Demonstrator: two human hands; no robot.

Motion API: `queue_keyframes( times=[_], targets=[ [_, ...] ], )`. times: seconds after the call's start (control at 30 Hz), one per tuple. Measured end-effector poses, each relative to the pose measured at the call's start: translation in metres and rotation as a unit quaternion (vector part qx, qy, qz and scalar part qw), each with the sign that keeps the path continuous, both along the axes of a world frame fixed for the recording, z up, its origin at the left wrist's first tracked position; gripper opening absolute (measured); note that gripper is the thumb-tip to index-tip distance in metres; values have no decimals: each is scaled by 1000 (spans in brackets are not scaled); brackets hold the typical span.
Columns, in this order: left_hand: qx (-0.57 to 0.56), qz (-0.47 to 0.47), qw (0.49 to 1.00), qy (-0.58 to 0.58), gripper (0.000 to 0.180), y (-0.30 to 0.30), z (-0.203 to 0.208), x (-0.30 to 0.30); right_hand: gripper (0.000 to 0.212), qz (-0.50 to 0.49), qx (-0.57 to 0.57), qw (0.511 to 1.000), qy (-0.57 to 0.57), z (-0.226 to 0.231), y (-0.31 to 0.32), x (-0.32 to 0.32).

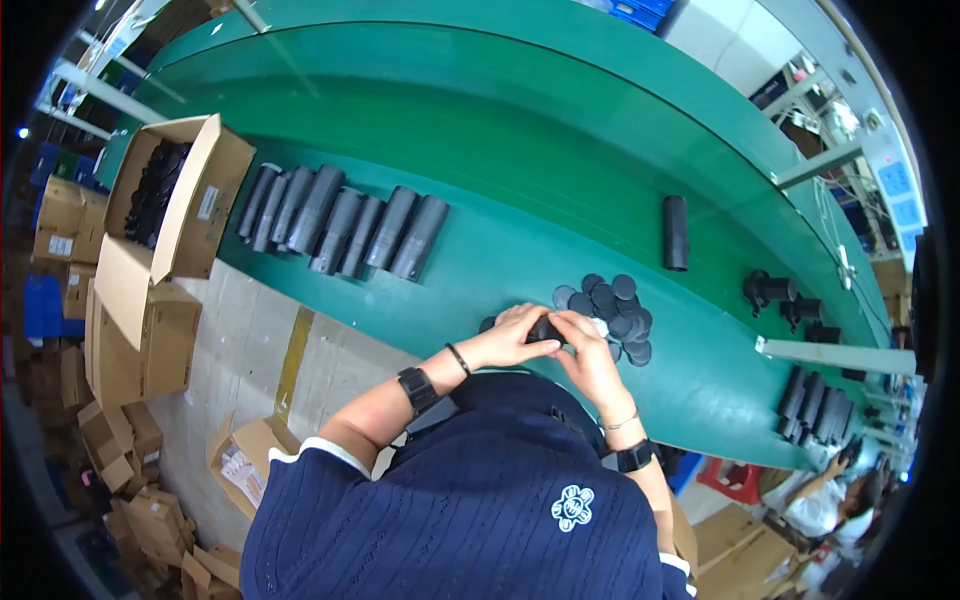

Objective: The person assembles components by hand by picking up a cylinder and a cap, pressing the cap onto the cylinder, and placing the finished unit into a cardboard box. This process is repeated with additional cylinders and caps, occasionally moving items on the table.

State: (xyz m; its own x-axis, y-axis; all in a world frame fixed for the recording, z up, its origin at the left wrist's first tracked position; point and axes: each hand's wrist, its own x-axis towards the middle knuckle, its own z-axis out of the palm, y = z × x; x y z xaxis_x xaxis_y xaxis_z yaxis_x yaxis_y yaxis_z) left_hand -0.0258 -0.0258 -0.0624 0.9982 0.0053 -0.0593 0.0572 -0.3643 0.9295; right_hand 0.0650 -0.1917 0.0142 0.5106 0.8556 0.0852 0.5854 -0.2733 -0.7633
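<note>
Small dark grey round plastic part (545,329) between the fingers, dark grey flat round caps (612,298) just past the fingertips, all on a plain green table surface (520,180). Dark grey plastic tubes (340,220) well left of the fingers, beside a brown cardboard box (190,215); navy ribbed knit sleeves (450,520) with white cuffs and a white flower emblem.

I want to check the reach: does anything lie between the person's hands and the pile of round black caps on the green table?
Nothing visible does. Both the left hand and right hand hold a small black part right beside the pile of black caps, with only bare green table nearby.

Open brown carton (185,195) with white label, table's left end; brown cartons (110,440) on floor.
</note>
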Motion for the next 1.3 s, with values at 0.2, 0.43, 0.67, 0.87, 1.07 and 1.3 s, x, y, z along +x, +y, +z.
queue_keyframes(
  times=[0.2, 0.43, 0.67, 0.87, 1.07, 1.3],
  targets=[
    [-4, 15, 1000, -21, 53, 2, 5, -4, 48, 27, -14, 999, -36, 3, 3, -2],
    [-45, -11, 998, 35, 54, 7, 10, 1, 48, -1, 1, 1000, -2, -6, 0, 1],
    [-216, 3, 973, 83, 72, 15, 14, -8, 35, -47, 34, 871, 488, -46, 5, -1],
    [-160, 6, 985, 66, 83, 16, 9, -12, 37, -33, -6, 806, 591, -39, 16, 5],
    [-222, 4, 973, 60, 85, 25, 13, -15, 34, -64, -9, 807, 587, -34, 29, 0],
    [-98, 2, 995, 33, 91, 27, 2, -11, 33, -92, -30, 792, 602, -24, 30, 4]
  ],
)
